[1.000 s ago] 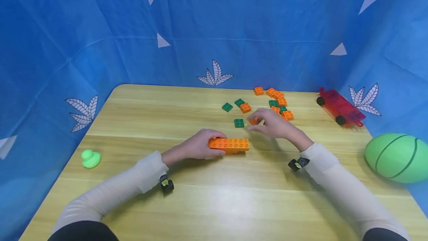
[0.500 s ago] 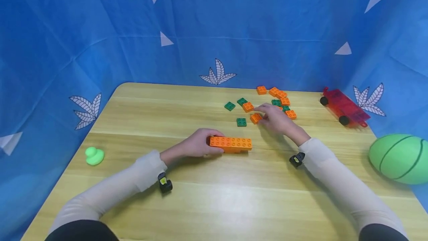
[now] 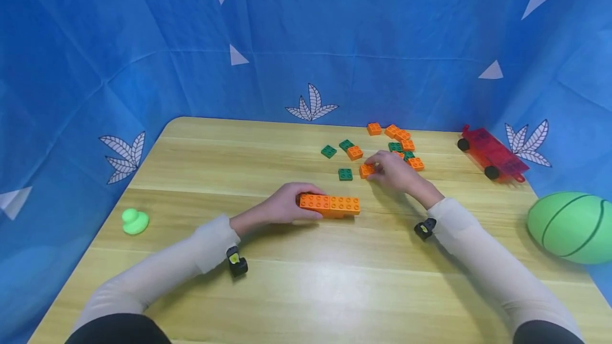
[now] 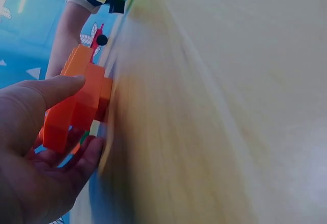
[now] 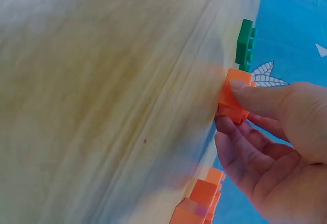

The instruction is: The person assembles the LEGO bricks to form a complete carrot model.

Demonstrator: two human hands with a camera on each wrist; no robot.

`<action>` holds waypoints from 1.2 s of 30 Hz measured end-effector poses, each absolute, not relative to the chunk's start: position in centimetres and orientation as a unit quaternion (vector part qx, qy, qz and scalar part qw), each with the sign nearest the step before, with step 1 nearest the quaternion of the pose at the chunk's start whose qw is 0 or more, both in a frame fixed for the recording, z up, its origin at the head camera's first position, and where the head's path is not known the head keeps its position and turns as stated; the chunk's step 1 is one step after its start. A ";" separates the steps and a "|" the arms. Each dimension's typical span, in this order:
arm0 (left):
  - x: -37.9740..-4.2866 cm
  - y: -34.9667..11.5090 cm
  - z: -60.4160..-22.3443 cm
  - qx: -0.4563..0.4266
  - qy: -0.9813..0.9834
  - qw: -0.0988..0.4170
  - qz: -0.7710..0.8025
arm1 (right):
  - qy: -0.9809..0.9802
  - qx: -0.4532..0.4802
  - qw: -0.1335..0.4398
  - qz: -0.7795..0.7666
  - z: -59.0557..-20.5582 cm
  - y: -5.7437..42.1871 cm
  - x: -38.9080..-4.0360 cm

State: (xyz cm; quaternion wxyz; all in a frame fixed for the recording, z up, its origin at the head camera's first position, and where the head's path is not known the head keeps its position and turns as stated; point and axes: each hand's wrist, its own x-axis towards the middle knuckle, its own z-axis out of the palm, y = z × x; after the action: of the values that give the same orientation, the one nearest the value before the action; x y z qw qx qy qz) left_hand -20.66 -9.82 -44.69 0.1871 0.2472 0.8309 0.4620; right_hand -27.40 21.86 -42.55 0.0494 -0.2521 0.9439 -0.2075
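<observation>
My left hand [image 3: 287, 205] grips the left end of a long stack of joined orange toy bricks [image 3: 341, 205], studs up. In the left wrist view the stack [image 4: 87, 94] narrows in steps toward its underside, and the thumb presses its near side. Farther right, my right hand [image 3: 396, 170] pinches a small orange brick [image 3: 365, 171] between thumb and fingers, down at the tabletop. The right wrist view shows the thumb on the side of this small brick [image 5: 236, 90]. Just left of it lies a green brick [image 3: 345, 174].
Loose bricks lie behind the right hand, among them an orange one [image 3: 355, 153] and a green one [image 3: 328, 151]. A red toy car [image 3: 494, 154] and a green ball [image 3: 571, 226] are at the right. A green toy duck [image 3: 135, 222] stands at the left. Blue cloth [image 3: 334, 25] hangs behind the table.
My right hand, earlier spread over the small orange brick, has closed its thumb and fingers on it and turned it slightly. My left hand keeps its grip on the stack. The head view shifted slightly.
</observation>
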 end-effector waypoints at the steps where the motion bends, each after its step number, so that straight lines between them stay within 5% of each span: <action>1: -20.6 -10.0 -44.7 0.243 0.828 0.191 0.468 | 0.945 -0.251 0.049 -0.205 -42.5 21.8 -27.3; 18: -20.8 -10.6 -45.5 0.238 0.811 0.186 0.502 | 0.883 -0.363 0.047 -0.294 -37.9 15.6 -22.2; 36: -21.0 -10.8 -45.7 0.261 0.805 0.180 0.501 | 0.861 -0.425 0.055 -0.274 -38.8 12.1 -21.4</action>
State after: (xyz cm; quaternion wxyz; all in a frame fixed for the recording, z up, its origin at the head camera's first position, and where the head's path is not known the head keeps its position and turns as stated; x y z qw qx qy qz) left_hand -20.99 -10.82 -45.71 0.1800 0.2607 0.8052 0.5013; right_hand -21.37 12.08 -38.81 0.0547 -0.4250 0.8612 -0.2735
